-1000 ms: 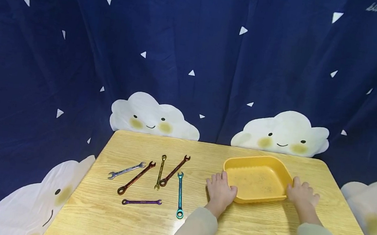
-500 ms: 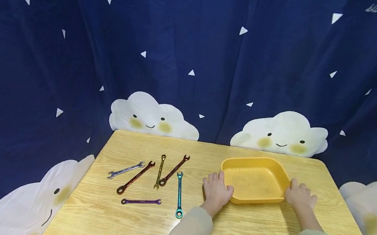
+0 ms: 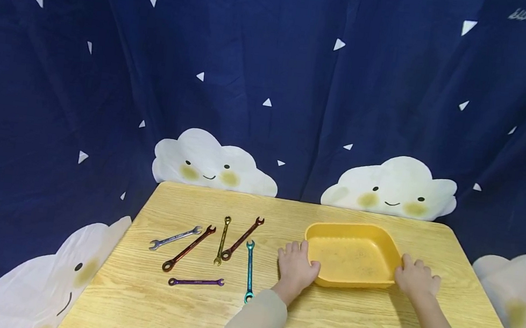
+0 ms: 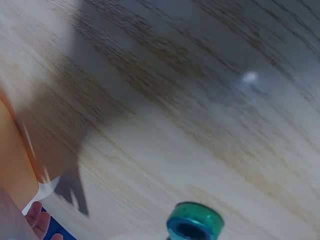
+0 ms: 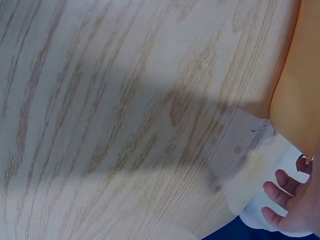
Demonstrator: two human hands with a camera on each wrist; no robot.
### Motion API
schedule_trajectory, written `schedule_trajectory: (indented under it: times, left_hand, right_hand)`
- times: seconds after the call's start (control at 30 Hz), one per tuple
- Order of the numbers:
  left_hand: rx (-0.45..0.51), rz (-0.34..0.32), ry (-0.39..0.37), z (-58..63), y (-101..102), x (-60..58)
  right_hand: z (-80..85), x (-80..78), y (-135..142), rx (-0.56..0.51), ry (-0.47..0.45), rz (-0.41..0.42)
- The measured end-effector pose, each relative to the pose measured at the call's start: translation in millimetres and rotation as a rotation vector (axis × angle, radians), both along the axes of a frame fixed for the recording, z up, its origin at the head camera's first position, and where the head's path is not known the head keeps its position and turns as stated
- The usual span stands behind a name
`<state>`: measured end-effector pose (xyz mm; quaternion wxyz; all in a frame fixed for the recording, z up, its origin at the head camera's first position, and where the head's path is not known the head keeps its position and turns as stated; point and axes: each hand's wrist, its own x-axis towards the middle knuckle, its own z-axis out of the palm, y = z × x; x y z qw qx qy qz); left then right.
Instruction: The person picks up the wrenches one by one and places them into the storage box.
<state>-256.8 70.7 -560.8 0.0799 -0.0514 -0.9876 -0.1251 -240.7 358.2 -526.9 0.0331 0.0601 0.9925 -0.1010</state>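
Observation:
A shallow yellow plastic tray (image 3: 351, 260) rests on the right half of the wooden table. My left hand (image 3: 296, 268) holds its left side, with the thumb at the near left corner. At the right wall, my right hand (image 3: 417, 277) grips the rim near the front corner. In the left wrist view, the tray's wall (image 4: 15, 155) and a few fingertips (image 4: 37, 220) show at the left edge. The right wrist view has the tray's wall (image 5: 300, 85) and curled fingers (image 5: 280, 195) at the right edge.
Left of the tray lie several combination wrenches: teal (image 3: 249, 271), yellow-green (image 3: 222, 240), purple (image 3: 196, 282), silver-blue (image 3: 175, 238), a red-orange wrench (image 3: 189, 248) and a dark red wrench (image 3: 242, 239). My left sleeve covers the teal one's near end. A dark blue curtain (image 3: 276, 52) hangs behind the table (image 3: 323, 322).
Both hands have shifted the tray a little left and toward me, and it has turned slightly to lie straighter. The wrenches have stayed in place.

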Motion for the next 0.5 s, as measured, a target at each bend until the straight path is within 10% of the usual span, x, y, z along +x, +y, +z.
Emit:
schedule_trajectory:
  times: [0.5]
  left_hand:
    - [0.0,-0.04,-0.044,2.0,-13.8,1.7]
  right_hand:
    - [-0.5,11.4,-7.5,0.03,0.063,0.046]
